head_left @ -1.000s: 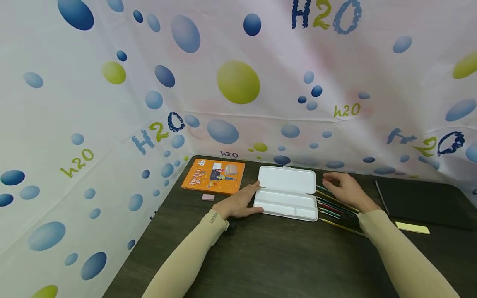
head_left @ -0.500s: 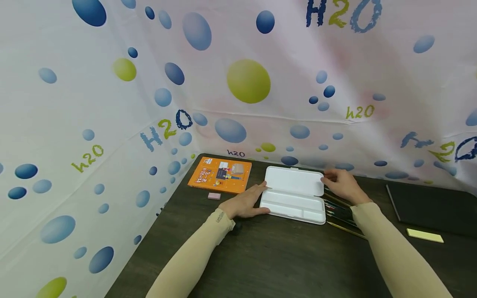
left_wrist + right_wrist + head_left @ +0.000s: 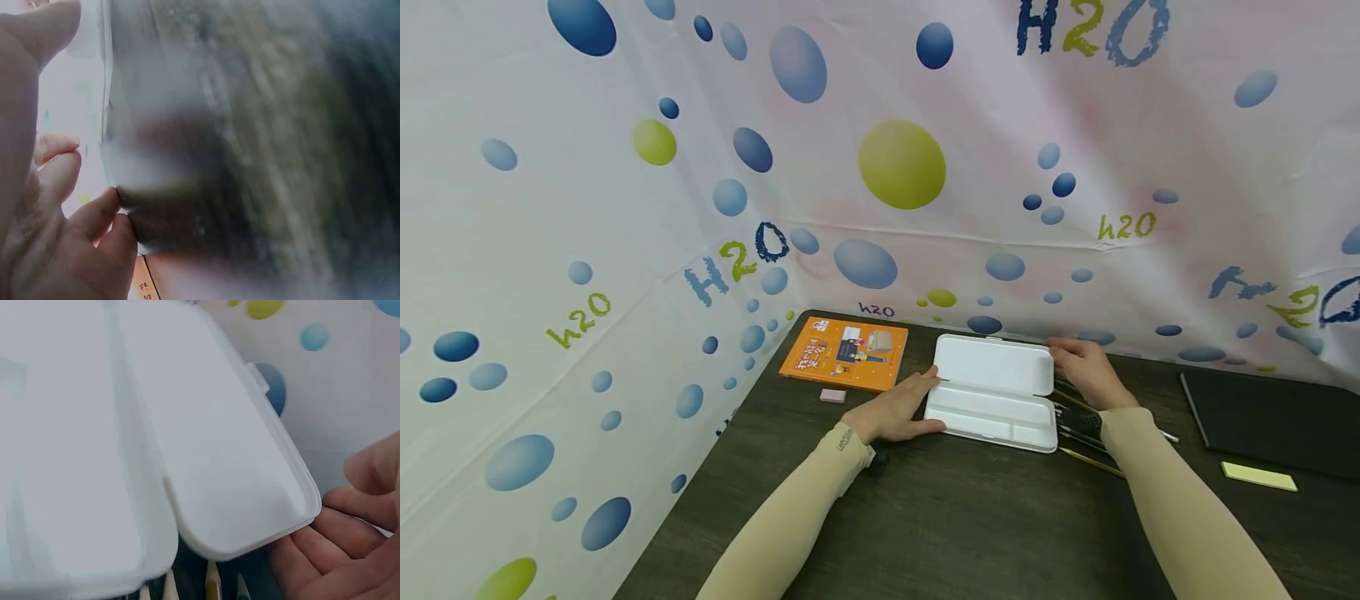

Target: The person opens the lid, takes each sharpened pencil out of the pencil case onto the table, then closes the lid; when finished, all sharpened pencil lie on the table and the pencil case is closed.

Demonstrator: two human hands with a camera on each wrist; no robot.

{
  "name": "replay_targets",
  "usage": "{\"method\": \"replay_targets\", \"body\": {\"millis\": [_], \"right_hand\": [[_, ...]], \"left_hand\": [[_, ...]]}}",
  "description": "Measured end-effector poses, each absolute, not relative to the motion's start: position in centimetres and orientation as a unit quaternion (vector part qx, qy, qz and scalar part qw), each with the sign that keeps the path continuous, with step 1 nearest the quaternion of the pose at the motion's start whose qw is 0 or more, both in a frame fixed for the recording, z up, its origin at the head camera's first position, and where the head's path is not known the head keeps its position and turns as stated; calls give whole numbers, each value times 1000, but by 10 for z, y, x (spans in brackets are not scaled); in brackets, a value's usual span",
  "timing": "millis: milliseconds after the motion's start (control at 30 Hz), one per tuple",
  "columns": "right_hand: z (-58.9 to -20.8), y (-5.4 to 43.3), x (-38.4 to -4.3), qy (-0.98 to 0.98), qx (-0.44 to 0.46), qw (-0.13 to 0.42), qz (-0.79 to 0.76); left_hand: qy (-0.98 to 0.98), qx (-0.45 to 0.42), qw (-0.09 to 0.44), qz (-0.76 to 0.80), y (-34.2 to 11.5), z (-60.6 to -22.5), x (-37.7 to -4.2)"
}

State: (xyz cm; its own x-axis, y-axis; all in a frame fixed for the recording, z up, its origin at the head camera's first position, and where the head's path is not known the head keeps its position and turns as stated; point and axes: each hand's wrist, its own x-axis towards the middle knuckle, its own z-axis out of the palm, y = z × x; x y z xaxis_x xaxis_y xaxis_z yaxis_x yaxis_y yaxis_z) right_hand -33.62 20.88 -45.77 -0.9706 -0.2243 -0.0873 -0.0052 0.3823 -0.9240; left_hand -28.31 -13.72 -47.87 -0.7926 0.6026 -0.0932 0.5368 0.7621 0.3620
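A white pencil case (image 3: 973,408) lies opened flat on the dark table, its lid (image 3: 992,364) folded back toward the wall. Nothing lies in its compartments. My left hand (image 3: 898,410) rests along the case's left side with fingers and thumb spread. At the lid's far right corner is my right hand (image 3: 1092,375); in the right wrist view its fingers (image 3: 322,550) touch the lid's corner from outside, while the thumb stands apart. Several pencils (image 3: 1092,462) lie right of the case, partly hidden under my right hand and sleeve.
An orange book (image 3: 846,354) lies at the back left, with a pink eraser (image 3: 832,396) in front of it. To the right are a thin black slab (image 3: 1270,421) and a yellow sticky-note pad (image 3: 1258,476). A patterned curtain (image 3: 902,233) borders the table.
My right hand has moved left from above the pencils to the lid's far right corner. My left hand stays at the case's left side. The head view has shifted slightly.
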Motion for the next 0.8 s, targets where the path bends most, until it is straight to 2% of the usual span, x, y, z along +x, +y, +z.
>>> {"method": "replay_targets", "body": {"millis": [167, 633, 800], "right_hand": [[-460, 213, -335, 788, -57, 111, -603], [-449, 210, -310, 784, -60, 40, -616], [-443, 211, -300, 780, -83, 26, -619]], "left_hand": [[932, 310, 96, 160, -137, -478, -282], [939, 319, 70, 110, -135, -474, -274], [940, 322, 40, 105, -134, -470, -274]]}}
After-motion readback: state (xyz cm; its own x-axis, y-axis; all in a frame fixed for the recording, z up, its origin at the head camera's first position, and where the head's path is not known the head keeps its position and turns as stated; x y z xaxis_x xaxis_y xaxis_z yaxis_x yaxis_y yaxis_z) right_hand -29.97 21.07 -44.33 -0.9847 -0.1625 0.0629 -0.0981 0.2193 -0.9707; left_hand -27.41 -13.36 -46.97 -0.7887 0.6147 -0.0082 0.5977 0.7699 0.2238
